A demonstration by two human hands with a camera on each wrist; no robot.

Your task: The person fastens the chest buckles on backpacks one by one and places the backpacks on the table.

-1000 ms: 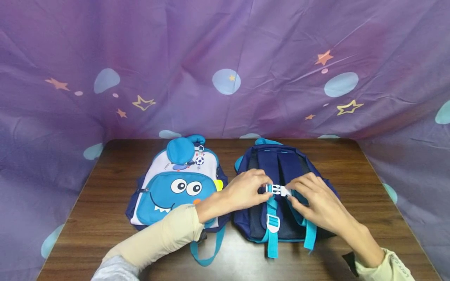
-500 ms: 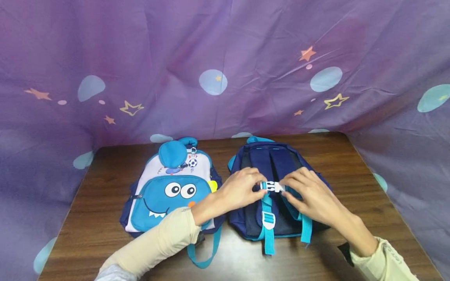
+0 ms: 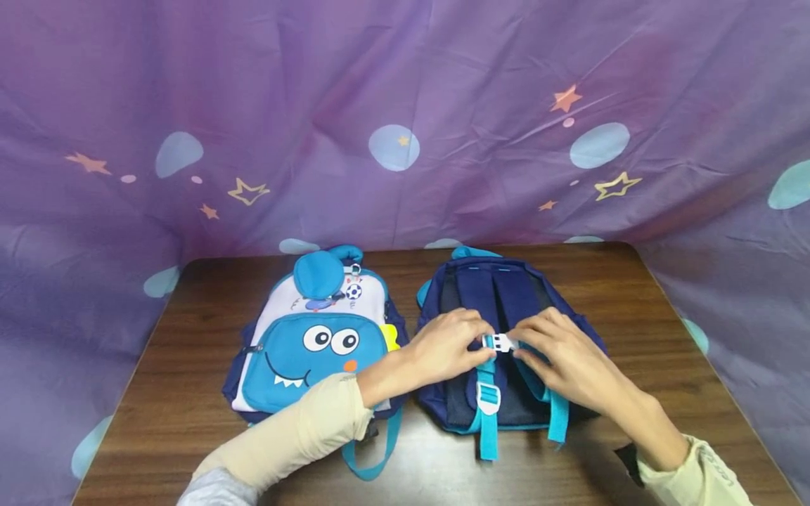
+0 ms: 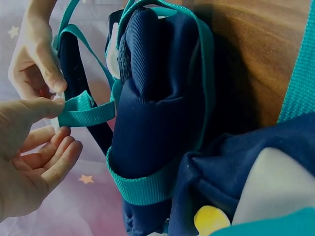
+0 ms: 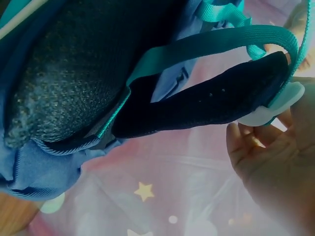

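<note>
A navy backpack (image 3: 531, 281) lies with its strap side up, teal webbing hanging off its front. Over its straps, a white side-release buckle (image 3: 502, 343) links the two hands. My left hand (image 3: 451, 344) pinches the buckle's left half between thumb and fingers, where a teal strap (image 4: 88, 115) is threaded through. From the other side my right hand (image 3: 566, 358) pinches the right half. In the head view the two halves meet, with small openings showing at the joint; whether they are fully locked I cannot tell. The right wrist view shows a white plastic piece (image 5: 275, 108) at the right fingers.
To the left lies a second backpack (image 3: 323, 351), white and blue with a cartoon face, partly under the left forearm. A teal strap loop (image 3: 373, 467) trails from it onto the brown wooden table (image 3: 436, 464). A purple patterned cloth (image 3: 316, 105) hangs behind.
The two buckle halves have come closer together, and the prongs that showed between them are now mostly inside. Both hands keep their pinch. The head view has shifted slightly.
</note>
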